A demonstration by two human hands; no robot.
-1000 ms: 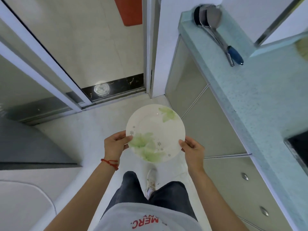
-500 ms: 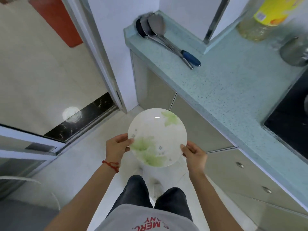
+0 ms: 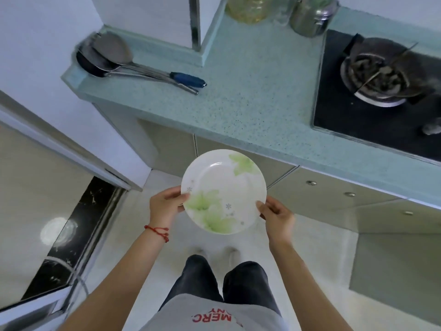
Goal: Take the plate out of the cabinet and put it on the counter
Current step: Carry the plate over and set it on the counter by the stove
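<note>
The plate [image 3: 223, 192] sits in the middle of the frame, held in the air over the floor, just short of the front edge of the counter [image 3: 250, 111] that runs across the upper half of the picture. The left hand [image 3: 164, 206] has its grip closed on the plate's left rim, thumb on top and the other fingers hidden underneath; the right hand [image 3: 278, 216] is closed on the lower right rim in the same way, so both hands carry it between them. It looks like glazed ceramic, white with pale green leaves: stiff, moderately heavy for its size, smooth enough to slide in the fingers, and likely to chip or break if it knocks the counter's edge or drops to the tiled floor. The rim is the sensible place to hold it, on opposite sides as now, which keeps it level and leaves the underside free to land flat. On the counter, a bare stretch lies in the centre of the frame, between the ladles [image 3: 133, 65] with the blue handle in the upper left and the black stove [image 3: 372, 101] in the upper right; jars [image 3: 286, 10] stand at the top edge. That open patch seems the safest landing spot, set down gently, near edge first, with fingers slipped out afterwards.
</note>
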